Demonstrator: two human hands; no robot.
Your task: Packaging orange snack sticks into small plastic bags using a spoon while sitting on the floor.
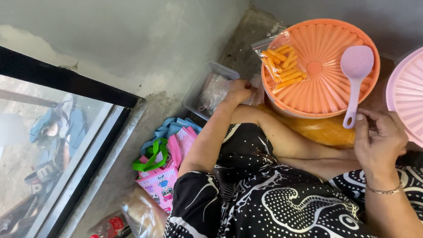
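My left hand (238, 91) reaches out to the rim of a clear plastic box (199, 90) and is closed on a thin clear plastic bag (256, 84) beside it. My right hand (380, 140), with a bracelet at the wrist, rests with bent fingers next to the handle end of a lilac slotted spoon (356, 66); its thumb almost touches the handle. The spoon lies on a round orange ribbed lid (324, 90). A small clear bag of orange stick snacks (282, 66) lies on the same lid.
A pink ribbed lid (407, 92) shows at the right edge. A yellow-orange filled bag (324, 131) lies under the orange container. Pink and blue paper bags with green handles (169, 165) lie on the floor by a glass pane (66, 145). A red-capped bottle (108, 227) lies below.
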